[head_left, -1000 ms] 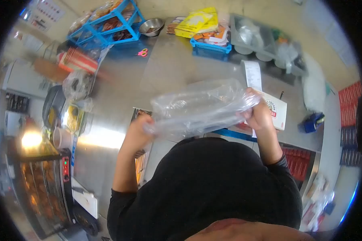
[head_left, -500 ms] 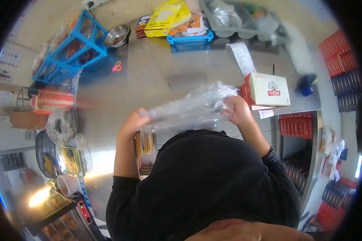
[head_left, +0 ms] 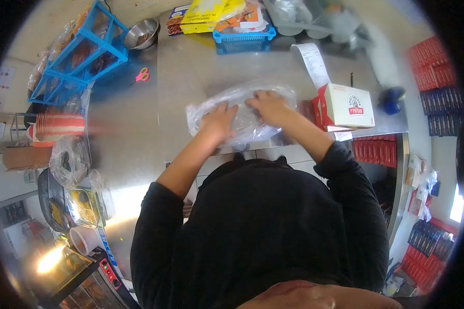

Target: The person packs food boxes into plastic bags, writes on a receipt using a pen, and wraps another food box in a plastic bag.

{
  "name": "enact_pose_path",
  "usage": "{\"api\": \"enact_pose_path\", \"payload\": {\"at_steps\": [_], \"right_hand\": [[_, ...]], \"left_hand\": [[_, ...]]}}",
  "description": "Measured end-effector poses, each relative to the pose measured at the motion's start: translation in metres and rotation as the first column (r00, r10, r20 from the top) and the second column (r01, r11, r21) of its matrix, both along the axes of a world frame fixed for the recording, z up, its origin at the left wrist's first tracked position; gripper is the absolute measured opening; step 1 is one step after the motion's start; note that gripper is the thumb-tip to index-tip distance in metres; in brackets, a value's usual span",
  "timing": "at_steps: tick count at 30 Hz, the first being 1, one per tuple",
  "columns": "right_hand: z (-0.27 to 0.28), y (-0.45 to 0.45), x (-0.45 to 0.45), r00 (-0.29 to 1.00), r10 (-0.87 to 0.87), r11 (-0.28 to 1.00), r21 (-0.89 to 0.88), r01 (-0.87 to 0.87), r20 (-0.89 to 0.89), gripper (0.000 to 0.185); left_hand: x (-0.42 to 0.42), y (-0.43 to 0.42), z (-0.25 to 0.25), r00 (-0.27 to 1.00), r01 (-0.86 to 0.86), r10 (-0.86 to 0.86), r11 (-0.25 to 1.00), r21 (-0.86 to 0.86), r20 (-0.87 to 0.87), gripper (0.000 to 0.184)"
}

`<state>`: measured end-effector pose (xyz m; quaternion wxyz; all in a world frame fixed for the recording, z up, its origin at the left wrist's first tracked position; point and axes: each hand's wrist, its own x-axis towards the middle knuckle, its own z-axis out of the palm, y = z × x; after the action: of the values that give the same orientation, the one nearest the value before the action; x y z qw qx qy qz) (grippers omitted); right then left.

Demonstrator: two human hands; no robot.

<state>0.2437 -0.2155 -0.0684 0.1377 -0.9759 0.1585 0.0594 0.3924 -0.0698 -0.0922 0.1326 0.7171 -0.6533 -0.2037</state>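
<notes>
A crumpled clear plastic bag point(head_left: 252, 135) lies on the metal counter point(head_left: 134, 123) in front of me. My left hand point(head_left: 219, 123) rests on its left part, palm down, with the fingers stretched out and apart. On its upper right part lies my right hand point(head_left: 270, 107), also flat with fingers spread. Both hands press on the plastic rather than grip it. Just right of the bag stands a white and red food box point(head_left: 348, 109). A printed receipt point(head_left: 312, 63) curls up behind that box.
Pink-handled scissors point(head_left: 143, 75) lie at the left, near a blue rack point(head_left: 87, 51) and a steel bowl point(head_left: 141, 34). A blue basket point(head_left: 244, 44) with packets stands at the back. Red-striped paper cups point(head_left: 59, 126) and a lit display warmer point(head_left: 77, 273) are at far left.
The bag was held up by both hands, stretched between them. Now it lies on the counter, with both hands moved forward and inward, spread on top of it.
</notes>
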Motion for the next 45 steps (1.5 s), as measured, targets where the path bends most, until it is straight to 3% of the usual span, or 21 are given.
{"api": "enact_pose_path", "payload": {"at_steps": [2, 5, 8, 10, 13, 14, 15, 17, 18, 19, 21, 22, 23, 25, 26, 28, 29, 33, 36, 43, 45], "right_hand": [[0.017, -0.019, -0.003, 0.947, -0.106, 0.994, -0.034, 0.100, -0.302, 0.057], [0.008, -0.030, 0.012, 0.916, 0.031, 0.998, 0.064, -0.006, -0.401, 0.076], [0.010, -0.007, 0.013, 0.965, -0.081, 0.982, -0.185, 0.034, -0.251, 0.090], [0.001, -0.024, 0.011, 0.947, -0.083, 0.994, -0.088, 0.058, -0.311, 0.093], [-0.001, -0.029, 0.002, 0.944, -0.030, 1.000, -0.006, 0.030, -0.328, 0.093], [0.004, -0.030, -0.003, 0.957, 0.023, 0.999, -0.017, -0.029, -0.290, 0.089], [0.017, -0.035, -0.011, 0.956, 0.008, 0.999, -0.036, -0.020, -0.292, 0.089], [0.064, -0.045, -0.034, 0.974, 0.225, 0.948, 0.226, -0.225, 0.026, 0.070], [0.100, -0.054, -0.056, 0.958, 0.160, 0.931, 0.285, -0.227, 0.240, 0.060], [0.131, -0.066, -0.086, 0.896, 0.067, 0.907, 0.347, -0.239, 0.439, 0.052], [0.147, -0.110, -0.154, 0.845, -0.351, 0.842, 0.532, 0.094, 0.405, 0.048], [0.140, -0.134, -0.188, 0.757, -0.510, 0.761, 0.625, 0.176, 0.408, 0.048], [0.121, -0.158, -0.222, 0.648, -0.653, 0.661, 0.713, 0.235, 0.392, 0.049], [0.048, -0.194, -0.287, 0.400, -0.916, 0.173, 0.932, 0.320, 0.033, 0.053], [0.039, -0.186, -0.291, 0.499, -0.865, 0.221, 0.936, 0.275, 0.057, 0.052], [0.013, -0.159, -0.297, 0.438, -0.896, 0.034, 0.970, 0.241, -0.077, 0.055], [-0.002, -0.153, -0.299, 0.280, -0.928, -0.189, 0.958, 0.216, -0.246, 0.057], [-0.004, -0.162, -0.296, 0.374, -0.901, -0.191, 0.975, 0.115, -0.221, 0.057], [0.010, -0.172, -0.280, 0.501, -0.834, -0.256, 0.966, 0.019, -0.231, 0.049], [0.066, -0.179, -0.224, 0.610, -0.789, -0.176, 0.979, -0.107, -0.075, 0.045], [0.104, -0.162, -0.190, 0.617, -0.785, -0.159, 0.980, -0.121, -0.051, 0.044]], "left_hand": [[0.009, -0.011, 0.001, 0.993, -0.044, 0.032, 0.994, 0.096, 0.118, 0.053], [0.005, -0.031, 0.025, 0.969, 0.043, -0.112, 0.956, 0.291, 0.222, 0.075], [0.016, -0.068, 0.028, 0.992, 0.102, -0.035, 0.779, 0.619, -0.119, 0.109], [0.018, -0.064, 0.021, 0.963, 0.002, -0.126, 0.888, 0.460, 0.240, 0.112], [0.015, -0.071, 0.023, 0.936, 0.003, -0.175, 0.871, 0.491, 0.306, 0.117], [0.025, -0.076, 0.017, 0.973, 0.056, -0.146, 0.902, 0.429, 0.181, 0.092], [0.029, -0.085, 0.025, 0.972, 0.065, -0.152, 0.909, 0.411, 0.182, 0.092], [0.025, -0.107, 0.045, 0.990, 0.111, -0.138, 0.693, 0.712, -0.020, 0.057], [0.009, -0.108, 0.060, 0.989, 0.125, -0.147, 0.694, 0.709, -0.031, 0.057], [-0.014, -0.096, 0.081, 0.897, 0.194, 0.075, 0.819, 0.541, -0.436, 0.046], [-0.069, -0.087, 0.084, 0.391, 0.143, 0.250, 0.934, 0.327, -0.886, 0.042], [-0.103, -0.098, 0.079, 0.177, 0.115, 0.257, 0.953, 0.279, -0.950, 0.046], [-0.134, -0.108, 0.072, 0.190, 0.066, 0.351, 0.927, 0.369, -0.917, 0.051], [-0.174, -0.131, 0.060, 0.190, 0.004, 0.443, 0.892, 0.451, -0.876, 0.057], [-0.186, -0.142, 0.057, 0.088, 0.002, 0.480, 0.876, 0.482, -0.873, 0.062], [-0.203, -0.156, 0.042, -0.016, 0.006, 0.524, 0.852, 0.524, -0.851, 0.068], [-0.211, -0.161, 0.031, -0.093, -0.005, 0.463, 0.885, 0.465, -0.882, 0.068], [-0.232, -0.175, 0.020, -0.268, -0.198, 0.201, 0.945, 0.259, -0.942, 0.065], [-0.220, -0.187, -0.013, -0.239, -0.218, 0.224, 0.936, 0.277, -0.945, 0.073], [-0.173, -0.168, 0.072, -0.166, -0.311, 0.155, 0.929, 0.201, -0.974, 0.071], [-0.150, -0.149, 0.109, -0.113, -0.458, 0.129, 0.873, 0.167, -0.985, 0.047]]}}
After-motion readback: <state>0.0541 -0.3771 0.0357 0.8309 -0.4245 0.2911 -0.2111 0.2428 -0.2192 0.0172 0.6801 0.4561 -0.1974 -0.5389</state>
